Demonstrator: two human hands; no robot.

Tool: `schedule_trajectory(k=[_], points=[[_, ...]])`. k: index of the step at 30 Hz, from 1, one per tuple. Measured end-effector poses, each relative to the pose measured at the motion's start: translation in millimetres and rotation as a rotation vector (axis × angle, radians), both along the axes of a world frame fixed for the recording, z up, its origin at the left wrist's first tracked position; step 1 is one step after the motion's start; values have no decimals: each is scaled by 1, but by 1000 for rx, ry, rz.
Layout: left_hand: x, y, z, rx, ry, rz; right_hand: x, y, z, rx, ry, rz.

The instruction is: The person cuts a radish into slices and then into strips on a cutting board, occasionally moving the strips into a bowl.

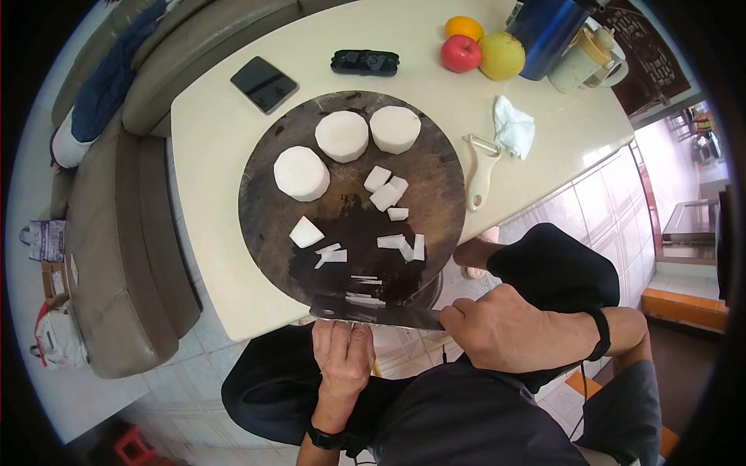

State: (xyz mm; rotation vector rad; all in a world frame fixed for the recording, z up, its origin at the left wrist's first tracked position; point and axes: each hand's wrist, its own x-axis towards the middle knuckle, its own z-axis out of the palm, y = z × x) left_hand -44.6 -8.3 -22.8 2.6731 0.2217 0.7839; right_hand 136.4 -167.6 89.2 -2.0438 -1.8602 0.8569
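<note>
My right hand point(501, 326) is wrapped round the handle of a wide cleaver point(373, 312), whose blade lies across the near edge of the round dark cutting board point(268, 210). Against the near side of the blade, my left hand point(342, 353) has its fingers bent and pressed together; what they hold, if anything, is hidden. Thin white strips point(365, 280) lie just beyond the blade. Farther up the board are thick white rounds point(301, 173), several white chunks point(388, 194), a white wedge point(306, 232) and small flat slices point(406, 248).
On the cream table point(210, 155) are a phone point(264, 84), a black case point(364, 63), a red apple point(461, 53), a yellow-green fruit point(502, 56), an orange point(463, 29), a blue flask point(548, 35), a peeler point(482, 175) and a white tissue point(513, 128).
</note>
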Motion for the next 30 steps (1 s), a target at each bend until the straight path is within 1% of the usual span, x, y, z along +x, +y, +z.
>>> schedule_trajectory(k=[3, 6, 9, 11, 15, 17, 20, 30], points=[[1, 0, 0, -16, -4, 2, 0, 1, 1, -2, -7, 15], [0, 0, 1, -23, 5, -5, -1, 6, 3, -65, -18, 23], [-1, 0, 2, -34, 29, -17, -3, 14, 2, -6, -15, 29], [0, 0, 2, -29, -15, -22, -10, 18, -4, 54, -44, 18], [0, -2, 1, -15, -33, 8, -6, 13, -6, 54, -78, -15], [-1, -1, -1, -13, -26, -2, -3, 11, -1, 56, 3, 0], [-6, -1, -2, -69, 13, -28, -8, 7, 3, 33, -13, -2], [-1, -4, -1, -27, -9, -8, -14, 16, -6, 25, -37, -10]])
